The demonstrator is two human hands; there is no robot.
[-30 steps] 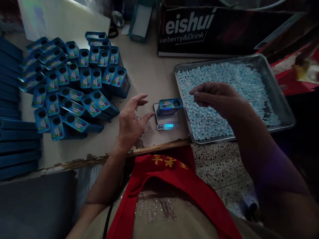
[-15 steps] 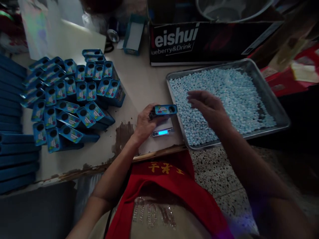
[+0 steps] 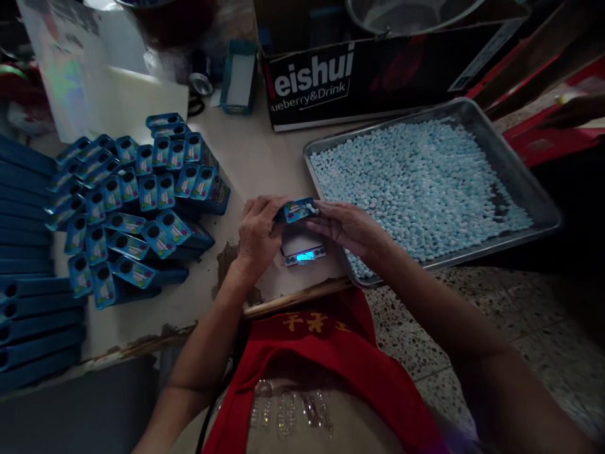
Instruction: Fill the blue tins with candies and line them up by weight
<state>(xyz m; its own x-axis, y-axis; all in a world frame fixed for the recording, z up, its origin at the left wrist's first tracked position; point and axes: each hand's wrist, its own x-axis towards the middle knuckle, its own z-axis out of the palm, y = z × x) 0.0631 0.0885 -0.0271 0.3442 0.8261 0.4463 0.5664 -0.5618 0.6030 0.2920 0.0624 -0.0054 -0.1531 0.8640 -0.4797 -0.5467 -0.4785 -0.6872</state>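
My left hand (image 3: 259, 232) is wrapped round a small blue tin (image 3: 299, 210), held above a small scale (image 3: 305, 255) with a lit blue display. At the tin's right end, by its round hole, are the pinched fingers of my right hand (image 3: 352, 228). Pale pieces show at the hole; whether more are between my fingertips is too small to tell. To the right lies a metal tray (image 3: 551, 217) spread with light blue and white candies (image 3: 401, 183). Many similar blue tins (image 3: 155, 233) stand grouped on the left of the table.
Long blue packs (image 3: 38, 315) are stacked at the left edge. Behind the tray stands a black printed carton (image 3: 321, 82) with a metal bowl (image 3: 416, 16) on it. A teal box (image 3: 239, 79) and a can (image 3: 201, 72) sit at the back. Another person's hand (image 3: 574, 112) shows at upper right.
My right hand has come left from above the candies to the tin's hole, where pale pieces now show. My left hand still holds the tin. The camera view has shifted slightly.
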